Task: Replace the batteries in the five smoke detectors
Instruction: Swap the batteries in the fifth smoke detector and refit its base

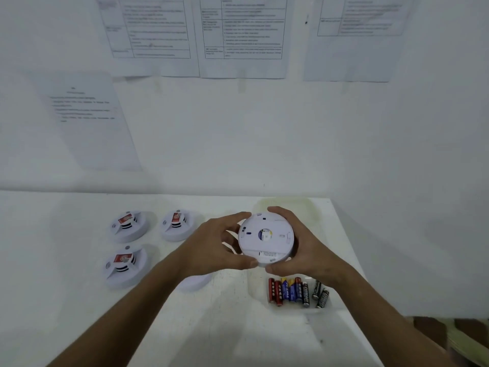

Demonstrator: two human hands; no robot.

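Observation:
Both hands hold one round white smoke detector [266, 238] above the table, its flat back side facing me. My left hand [214, 247] grips its left rim and my right hand [304, 245] wraps its right rim. Three more white detectors lie face up at the left: one at the back left [128, 225], one beside it [178, 223] and one nearer me [124, 264]. Part of another white detector [194, 282] shows under my left forearm. Several red, blue and black batteries [296, 291] lie in a clear tray below the held detector.
The white table [225, 327] ends at a right edge near my right forearm and meets a white wall at the back. Printed sheets [242, 35] hang on the wall. A brown tiled floor [463, 332] shows at the lower right.

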